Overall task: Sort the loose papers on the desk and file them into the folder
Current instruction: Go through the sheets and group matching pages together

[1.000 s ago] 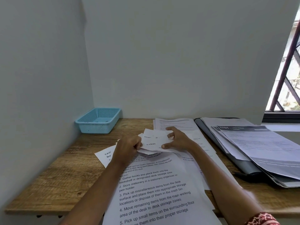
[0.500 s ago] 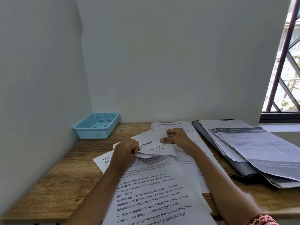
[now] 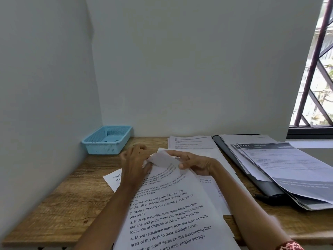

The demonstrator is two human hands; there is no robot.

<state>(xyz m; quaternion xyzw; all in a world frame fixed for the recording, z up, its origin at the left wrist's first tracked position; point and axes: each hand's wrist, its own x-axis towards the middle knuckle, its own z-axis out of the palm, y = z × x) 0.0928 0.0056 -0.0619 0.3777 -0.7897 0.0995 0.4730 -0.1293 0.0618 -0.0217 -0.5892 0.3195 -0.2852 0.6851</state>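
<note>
The wooden bench [image 3: 54, 204] carries loose sheets across its middle, and the dark folder [image 3: 252, 177] lies open at the right under a stack headed "2701". The big printed sheet [image 3: 171, 222] nearest the person reads "Gather books and place them into the bookshelf". Above it, both hands pinch a small crumpled paper [image 3: 162, 159]: left hand [image 3: 135, 163] at its left edge, right hand [image 3: 196, 163] at its right. It looks light, limp and easily torn, best held by opposite edges.
</note>
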